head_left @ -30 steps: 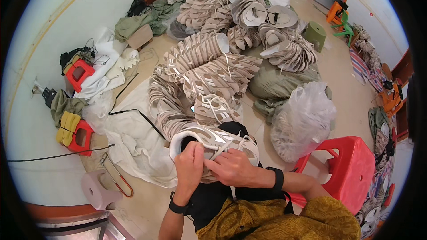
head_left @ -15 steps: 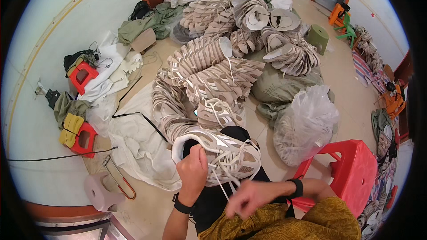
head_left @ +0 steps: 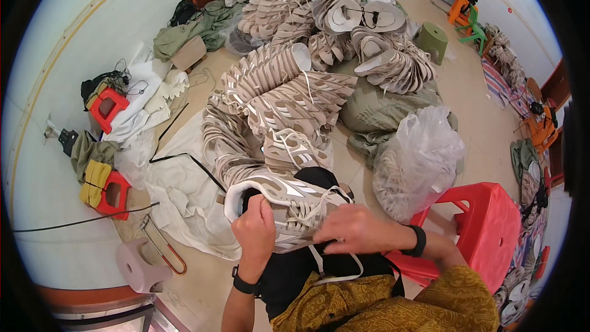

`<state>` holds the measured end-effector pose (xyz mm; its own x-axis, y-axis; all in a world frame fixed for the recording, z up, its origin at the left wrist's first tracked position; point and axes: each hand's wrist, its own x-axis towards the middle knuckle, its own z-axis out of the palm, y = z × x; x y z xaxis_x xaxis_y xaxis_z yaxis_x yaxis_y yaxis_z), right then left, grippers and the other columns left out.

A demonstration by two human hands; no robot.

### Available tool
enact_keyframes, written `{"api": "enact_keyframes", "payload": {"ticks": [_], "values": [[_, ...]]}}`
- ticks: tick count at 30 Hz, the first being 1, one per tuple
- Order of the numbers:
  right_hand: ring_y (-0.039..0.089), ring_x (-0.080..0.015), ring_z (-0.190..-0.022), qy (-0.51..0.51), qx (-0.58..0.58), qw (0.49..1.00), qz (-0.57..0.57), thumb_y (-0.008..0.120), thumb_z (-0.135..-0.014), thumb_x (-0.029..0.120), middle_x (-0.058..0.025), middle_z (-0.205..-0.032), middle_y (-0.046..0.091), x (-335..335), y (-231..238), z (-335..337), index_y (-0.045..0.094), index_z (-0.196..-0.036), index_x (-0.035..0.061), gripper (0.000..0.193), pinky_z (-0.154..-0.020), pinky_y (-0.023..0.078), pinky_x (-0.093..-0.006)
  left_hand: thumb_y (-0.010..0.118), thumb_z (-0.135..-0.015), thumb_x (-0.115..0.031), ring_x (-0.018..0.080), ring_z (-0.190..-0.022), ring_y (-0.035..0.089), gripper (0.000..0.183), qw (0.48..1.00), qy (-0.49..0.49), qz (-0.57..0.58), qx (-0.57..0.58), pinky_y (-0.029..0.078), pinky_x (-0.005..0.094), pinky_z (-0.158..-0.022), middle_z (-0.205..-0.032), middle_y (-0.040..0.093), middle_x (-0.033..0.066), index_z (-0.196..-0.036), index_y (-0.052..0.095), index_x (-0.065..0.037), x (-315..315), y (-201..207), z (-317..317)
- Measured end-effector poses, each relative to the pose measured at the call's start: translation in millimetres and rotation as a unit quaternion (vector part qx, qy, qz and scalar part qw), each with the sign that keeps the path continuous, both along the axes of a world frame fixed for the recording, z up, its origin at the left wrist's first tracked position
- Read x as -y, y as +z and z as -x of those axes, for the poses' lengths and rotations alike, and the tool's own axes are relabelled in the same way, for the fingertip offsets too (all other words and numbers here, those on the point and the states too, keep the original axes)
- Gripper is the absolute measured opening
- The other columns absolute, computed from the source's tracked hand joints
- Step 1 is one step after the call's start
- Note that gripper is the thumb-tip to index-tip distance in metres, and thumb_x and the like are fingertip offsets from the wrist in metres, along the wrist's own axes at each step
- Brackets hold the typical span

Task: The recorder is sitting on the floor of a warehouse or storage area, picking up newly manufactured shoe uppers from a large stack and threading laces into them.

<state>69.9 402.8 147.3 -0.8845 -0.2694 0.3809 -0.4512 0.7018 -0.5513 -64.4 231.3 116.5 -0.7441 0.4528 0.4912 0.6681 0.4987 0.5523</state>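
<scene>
A beige and white sneaker upper lies across my lap, its padded collar to the left and its toe to the right. At the collar opening, my left hand is closed on the edge, thumb on top. My right hand is over the lacing near the toe, fingers bent together at the white shoelace, which hangs in a loop onto my lap. The fingertips' exact hold on the lace is partly hidden. Just beyond my knee sits another laced sneaker upper.
Rows of stacked shoe uppers fill the floor ahead. To their right are a green sack and a clear plastic bag. A red plastic stool stands close by my right arm; a pinkish stool is at left.
My right hand has moved up and to the right, from below the shoe to its lacing. The lace loop now hangs lower on my lap. My left hand keeps its grip.
</scene>
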Motion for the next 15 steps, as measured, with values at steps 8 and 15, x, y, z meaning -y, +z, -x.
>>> {"api": "enact_keyframes", "payload": {"ticks": [8,15], "values": [[0.060,-0.0203,-0.071,-0.070,-0.062,0.995,0.027,0.069,-0.065,0.006,-0.0036,-0.076,0.062,0,-23,54,0.067,-0.086,0.0101,0.021,-0.061,0.048,-0.0304,0.051,-0.087,-0.010,0.0309,-0.049,0.056,0.012,0.999,-0.026,0.004,0.047,0.042,0.0374,-0.047,-0.058,0.053,0.0167,-0.088,0.061,-0.003,6,6,-6],[0.059,-0.0200,-0.064,-0.099,-0.014,0.992,0.072,0.069,-0.065,0.008,-0.0038,-0.070,0.059,0,-22,68,0.063,-0.078,0.0080,0.015,-0.055,0.047,-0.0305,0.054,-0.088,-0.021,0.0341,-0.052,0.056,0.022,0.986,-0.083,0.040,0.137,0.041,0.0406,-0.047,-0.057,0.055,0.0156,-0.074,0.059,-0.004,9,17,-3]]}}
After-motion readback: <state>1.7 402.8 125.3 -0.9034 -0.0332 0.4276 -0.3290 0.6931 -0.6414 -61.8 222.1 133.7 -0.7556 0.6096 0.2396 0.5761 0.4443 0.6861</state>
